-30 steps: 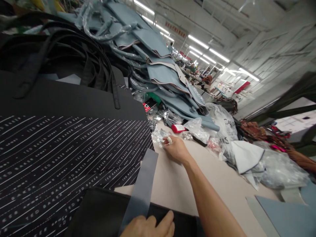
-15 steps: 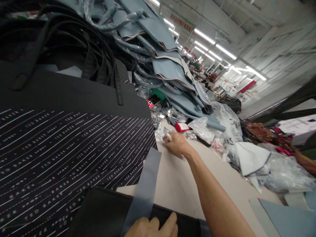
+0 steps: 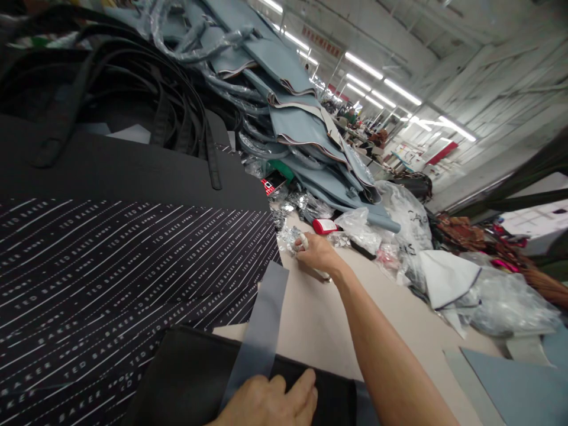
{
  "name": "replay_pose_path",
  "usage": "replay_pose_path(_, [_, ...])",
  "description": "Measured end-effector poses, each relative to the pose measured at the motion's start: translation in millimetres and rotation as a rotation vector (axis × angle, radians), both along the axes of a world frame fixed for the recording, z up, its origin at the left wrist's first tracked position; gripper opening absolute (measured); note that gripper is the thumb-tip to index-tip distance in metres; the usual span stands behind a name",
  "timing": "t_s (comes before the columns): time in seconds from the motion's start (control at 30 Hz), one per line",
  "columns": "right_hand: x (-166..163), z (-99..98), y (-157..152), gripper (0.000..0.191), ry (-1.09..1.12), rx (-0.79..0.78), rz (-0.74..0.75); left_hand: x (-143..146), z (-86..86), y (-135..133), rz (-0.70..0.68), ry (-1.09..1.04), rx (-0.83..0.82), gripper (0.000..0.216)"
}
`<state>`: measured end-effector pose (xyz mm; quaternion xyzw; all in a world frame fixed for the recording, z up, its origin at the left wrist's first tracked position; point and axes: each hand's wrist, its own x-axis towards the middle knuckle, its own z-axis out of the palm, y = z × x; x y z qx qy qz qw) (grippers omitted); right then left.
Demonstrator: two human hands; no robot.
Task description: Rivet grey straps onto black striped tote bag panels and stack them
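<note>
My left hand lies on a black padded panel at the bottom, fingers resting flat. A grey-blue strip runs across the panel, its lower end beneath that hand. Farther forward, my right hand is closed low over the pale tabletop, a white wrap around one finger. A thin object, too small to name, shows beneath its palm; most of it is hidden. Just beyond the fingertips lie shiny small pieces in clear plastic. The dark printed fabric of a large black bag is left of both hands.
Black bag handles arch at upper left. Blue-grey bag pieces are piled at the back. A red bottle lies near clear plastic bags. Blue-grey sheets lie at lower right on the pale tabletop.
The view has shifted slightly. My right hand stays by the small pieces, its fingers a little more curled. My left hand stays on the strip and panel.
</note>
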<state>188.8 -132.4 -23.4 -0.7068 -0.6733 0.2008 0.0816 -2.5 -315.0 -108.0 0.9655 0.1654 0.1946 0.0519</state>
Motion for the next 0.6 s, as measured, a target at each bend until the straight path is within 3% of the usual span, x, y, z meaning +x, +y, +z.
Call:
replay_pose_path(0.13, [12, 7.2, -29, 0.033, 0.177, -0.061, -0.065, -8, 22.3, -1, -0.054, 0.089, -0.126, 0.038])
replay_pose_path(0.27, [23, 18.9, -94, 0.031, 0.350, -0.165, -0.091, -15, 38.9, 1, -0.079, 0.169, -0.212, 0.046])
replay_pose_path(0.43, [21, 16.1, -178, 0.026, 0.588, -0.253, -0.131, -14, 39.3, 0, -0.066, 0.179, -0.213, 0.043])
replay_pose_path(0.6, [16, 1.9, -208, 0.026, 0.573, -0.211, -0.114, -13, 39.7, -2, -0.037, 0.159, -0.202, 0.037])
